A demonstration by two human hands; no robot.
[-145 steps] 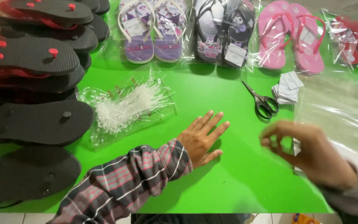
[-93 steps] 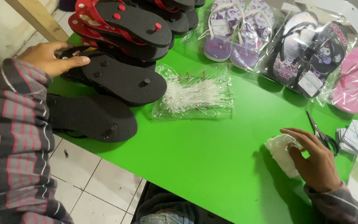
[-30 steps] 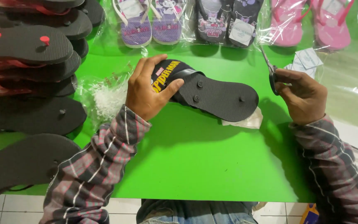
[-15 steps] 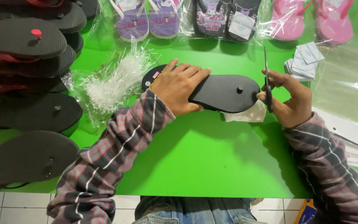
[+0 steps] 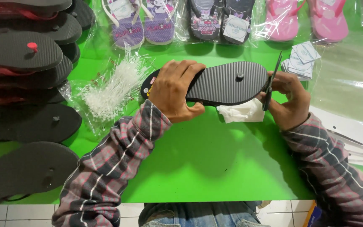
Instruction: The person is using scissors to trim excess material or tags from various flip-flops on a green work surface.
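While both hands grip, scissors [image 5: 270,84] meet the sandal [image 5: 227,83] edge — green table [image 5: 206,159] below.

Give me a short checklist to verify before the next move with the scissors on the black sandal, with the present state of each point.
1. Left hand grips the black sandal firmly at one end: ok.
2. Sandal lies sole up, peg visible: ok.
3. Right hand holds the scissors at the sandal's other end: ok.
4. Left hand's fingers are away from the blades: ok.
5. Blades open or closed: cannot tell.
6. White cloth lies beside the blades, partly under the sandal: not ok.
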